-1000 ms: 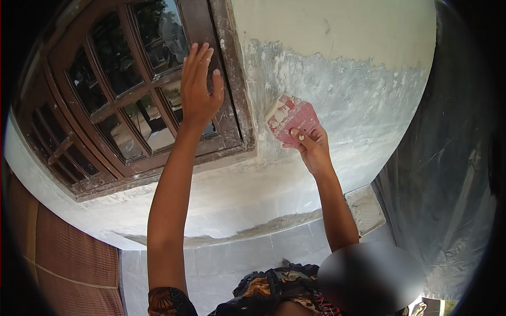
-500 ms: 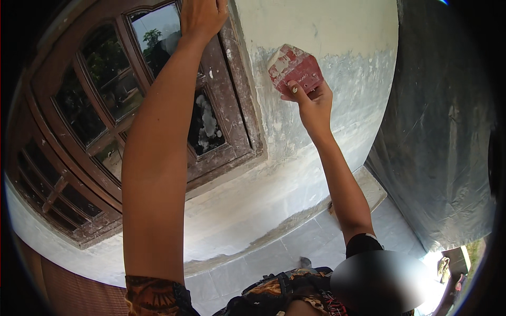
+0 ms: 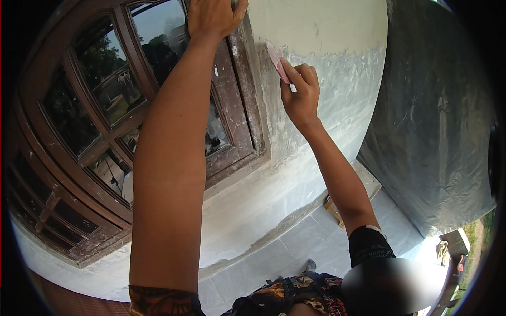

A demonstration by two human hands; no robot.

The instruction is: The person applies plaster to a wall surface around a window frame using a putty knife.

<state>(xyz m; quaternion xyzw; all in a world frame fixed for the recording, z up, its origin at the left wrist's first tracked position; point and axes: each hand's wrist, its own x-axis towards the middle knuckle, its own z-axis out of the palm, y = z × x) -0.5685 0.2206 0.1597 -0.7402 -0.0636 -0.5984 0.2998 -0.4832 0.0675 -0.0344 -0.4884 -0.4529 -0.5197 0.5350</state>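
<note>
Pink scraper [image 3: 276, 62], nearly edge-on, pinched by right hand [image 3: 302, 99], left hand [image 3: 215, 19] cropped, state unclear

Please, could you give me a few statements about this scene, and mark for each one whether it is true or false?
1. The right hand holds a pink flat scraper. True.
2. The left hand is lower in the picture than the right hand. False: it is higher, at the top edge.
3. The window frame is brown. True.
4. The wall has one even colour. False: it is cream above and patchy grey below.
5. A dark sheet hangs at the right side. True.
6. The floor is red carpet. False: it is grey tiles.
</note>
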